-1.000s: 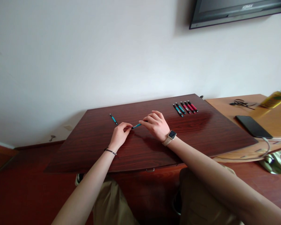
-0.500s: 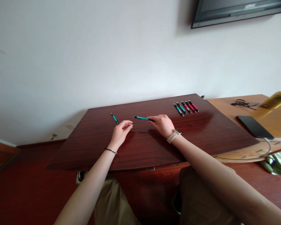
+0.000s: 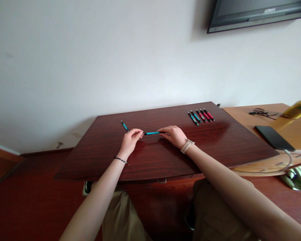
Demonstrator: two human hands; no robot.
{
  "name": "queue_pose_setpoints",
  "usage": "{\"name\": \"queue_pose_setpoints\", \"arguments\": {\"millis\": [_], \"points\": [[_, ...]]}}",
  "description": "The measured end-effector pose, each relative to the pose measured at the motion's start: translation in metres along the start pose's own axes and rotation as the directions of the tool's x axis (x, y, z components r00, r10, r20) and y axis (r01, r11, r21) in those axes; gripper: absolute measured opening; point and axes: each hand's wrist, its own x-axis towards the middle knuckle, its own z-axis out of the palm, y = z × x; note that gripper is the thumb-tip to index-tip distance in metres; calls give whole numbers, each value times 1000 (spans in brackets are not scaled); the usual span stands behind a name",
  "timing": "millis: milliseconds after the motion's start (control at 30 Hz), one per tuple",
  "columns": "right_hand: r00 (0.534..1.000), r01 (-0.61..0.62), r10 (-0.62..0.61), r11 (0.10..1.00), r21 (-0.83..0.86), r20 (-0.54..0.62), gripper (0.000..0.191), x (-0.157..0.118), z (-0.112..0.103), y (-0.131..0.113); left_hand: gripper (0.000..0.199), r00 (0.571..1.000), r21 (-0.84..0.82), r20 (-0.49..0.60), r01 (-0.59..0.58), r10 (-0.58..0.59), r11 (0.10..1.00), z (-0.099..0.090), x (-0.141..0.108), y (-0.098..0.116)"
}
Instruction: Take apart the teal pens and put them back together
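A turquoise pen with black ends [image 3: 152, 133] lies crosswise between the two hands, nearly level, over the near-middle of the dark red-brown wood-grain table [image 3: 95, 157]. The right hand [image 3: 174, 136] has its thumb and fingers closed on the pen's right end, the other fingers curled loosely. The left hand [image 3: 131, 140] has thumb and forefinger brought nearly together at the pen's left tip; whether they grip it or only touch it I cannot tell. The hands themselves are apart, joined only by the pen's length.

Just beyond the left hand, a second turquoise pen [image 3: 124, 126] lies slanted on the table, its near end close to the knuckles. Farther off to the right, two turquoise pens [image 3: 196, 116] and three red pens [image 3: 205, 115] lie side by side in a slanting row. Past them, a lighter wooden surface [image 3: 243, 115] bears a black smartphone [image 3: 273, 137], a coiled black cable [image 3: 261, 113] and a yellow can [image 3: 298, 109].
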Motion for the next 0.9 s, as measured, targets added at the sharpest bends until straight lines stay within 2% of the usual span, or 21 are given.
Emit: {"name": "queue_pose_setpoints", "arguments": {"millis": [167, 433, 567, 733, 833, 900], "points": [[1000, -21, 21, 1000, -4, -16, 22, -1, -2, 2, 31, 1000, -1, 7, -1, 1, 1000, 0, 0, 0], [1000, 21, -21, 1000, 2, -4, 20, -1, -1, 2, 31, 999, 8, 31, -8, 8, 1000, 2, 0, 5], [999, -39, 42, 994, 98, -20, 20, -2, 0, 3, 27, 1000, 12, 17, -15, 15, 1000, 2, -1, 7], [996, -89, 91, 977, 195, 2, 12, -3, -5, -1, 27, 1000, -23, -14, -25, 24, 999, 2, -2, 8], [993, -119, 111, 964, 236, 47, 26, -3, -6, -2, 28, 1000, -33, -27, -15, 14, 999, 3, -1, 8], [991, -137, 129, 949, 283, 47, 27, -2, -5, 0, 28, 999, -37, -32, -13, 11, 999, 3, -1, 7]]}}
